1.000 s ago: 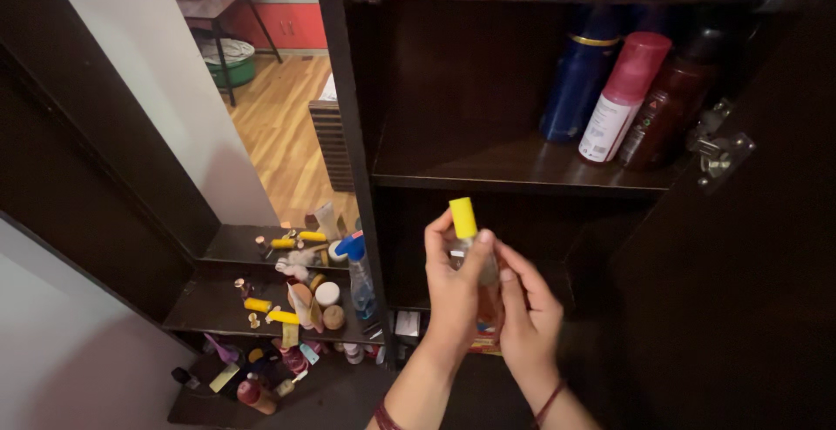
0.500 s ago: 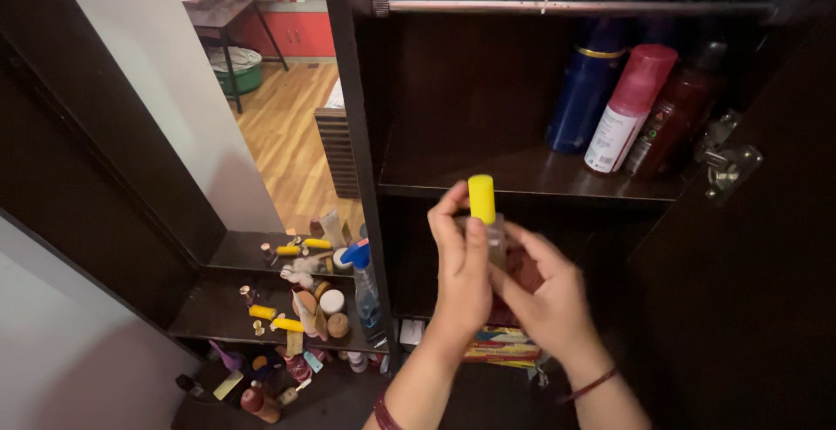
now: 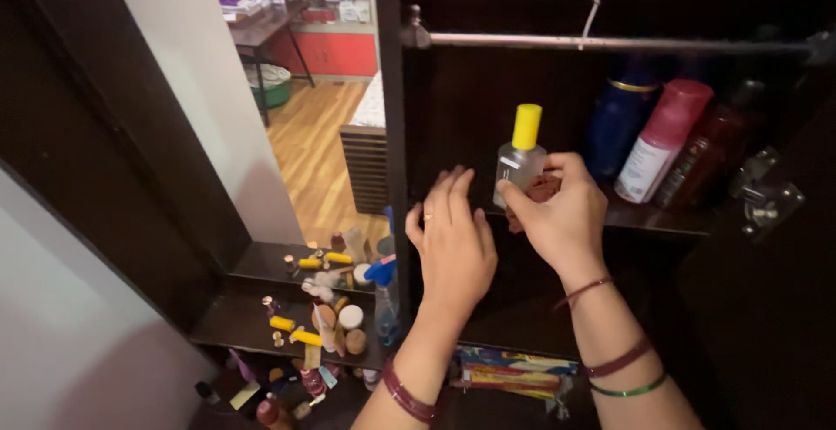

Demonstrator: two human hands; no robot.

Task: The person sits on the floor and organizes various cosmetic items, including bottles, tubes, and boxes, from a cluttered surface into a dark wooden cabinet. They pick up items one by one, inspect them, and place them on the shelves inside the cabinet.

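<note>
**Clear bottle held at the dark cabinet shelf**

The right hand [image 3: 562,212] grips a small clear bottle [image 3: 519,167] with a yellow cap [image 3: 526,126], fingers wrapped around its lower half, and a dark reddish-brown cloth [image 3: 542,190] is bunched between the palm and the glass. The bottle stands upright at the front edge of the dark wooden shelf [image 3: 649,217]; whether its base touches the shelf cannot be told, as the hand hides it. The left hand [image 3: 453,243] is empty, fingers spread and relaxed, just beside the bottle on its left and not touching it. A ring shows on one finger, and bangles circle both wrists.

Further right on the same shelf stand a dark blue can [image 3: 616,127], a white bottle with a pink cap [image 3: 660,139] and a dark red bottle [image 3: 707,157], close together. A metal rail [image 3: 627,43] runs above them. Below, to the left, lower ledges carry a scatter of small cosmetics [image 3: 326,317], including a blue-topped spray bottle [image 3: 383,295]. A mirror panel [image 3: 305,99] shows a wooden floor.
</note>
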